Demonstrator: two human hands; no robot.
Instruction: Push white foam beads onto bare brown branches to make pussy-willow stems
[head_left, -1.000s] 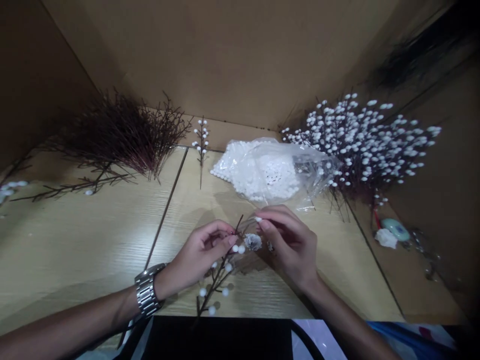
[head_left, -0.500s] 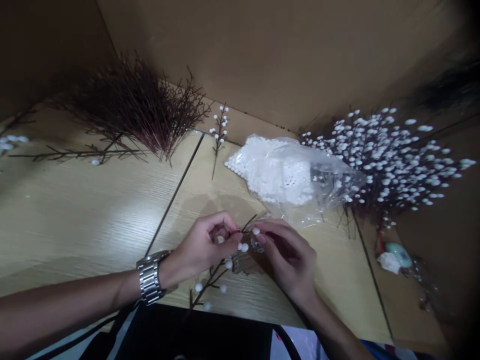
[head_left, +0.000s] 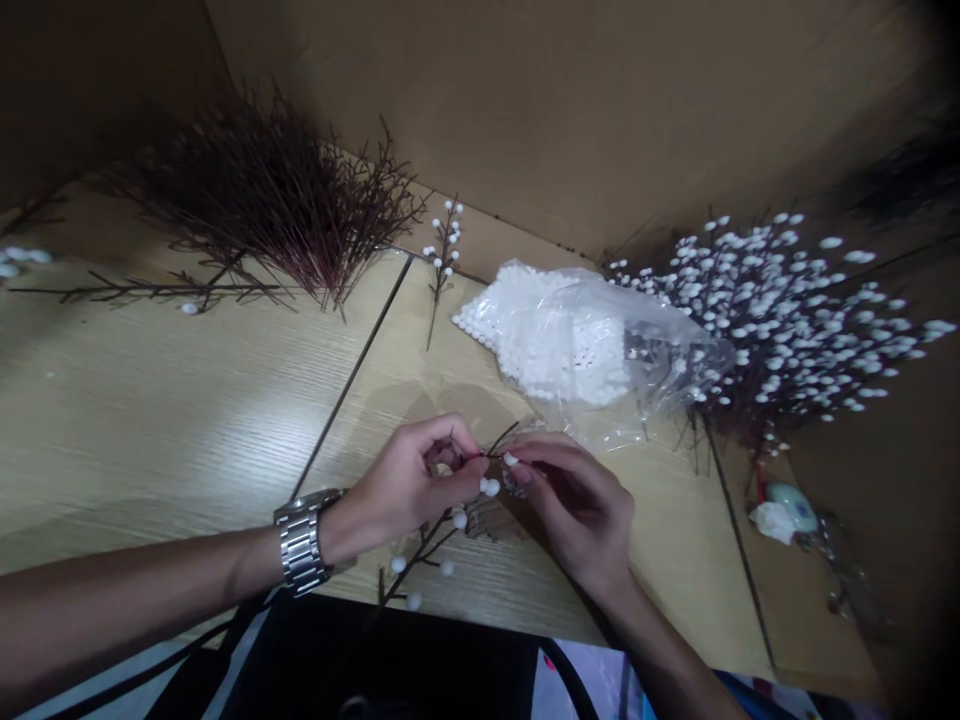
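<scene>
Head view: wood-grain table (head_left: pixel 202 410) with dark seams, backed by brown panels, carrying the following.

One left hand (head_left: pixel 401 485), thumb and forefinger clamped on a brown artificial branch (head_left: pixel 411 567); steel-banded wristwatch (head_left: pixel 301 545) at the wrist. Branch held aslant above the near edge of the table, one end rising past the fingertips, the lower part bearing several round white berries on short side twigs.

One right hand (head_left: pixel 581 505), thumb and forefinger pinched together on a single white berry (head_left: pixel 511 459), at the end of a side twig between the two hands; whether it is seated on the twig cannot be told.

One clear plastic bag (head_left: pixel 555 330) filled with white berries, lying beyond the hands.

One small berried sprig (head_left: pixel 445 255), lying left of the bag.

One heap of bare brown twigs (head_left: pixel 277 205), far left; a loose twig (head_left: pixel 150 291) in front, with one white berry beside it.

One dense bundle of white-berried branches (head_left: pixel 780 310), far right.

One pale green rounded object (head_left: pixel 796 507) beside a crumpled white piece (head_left: pixel 775 522), right side.
</scene>
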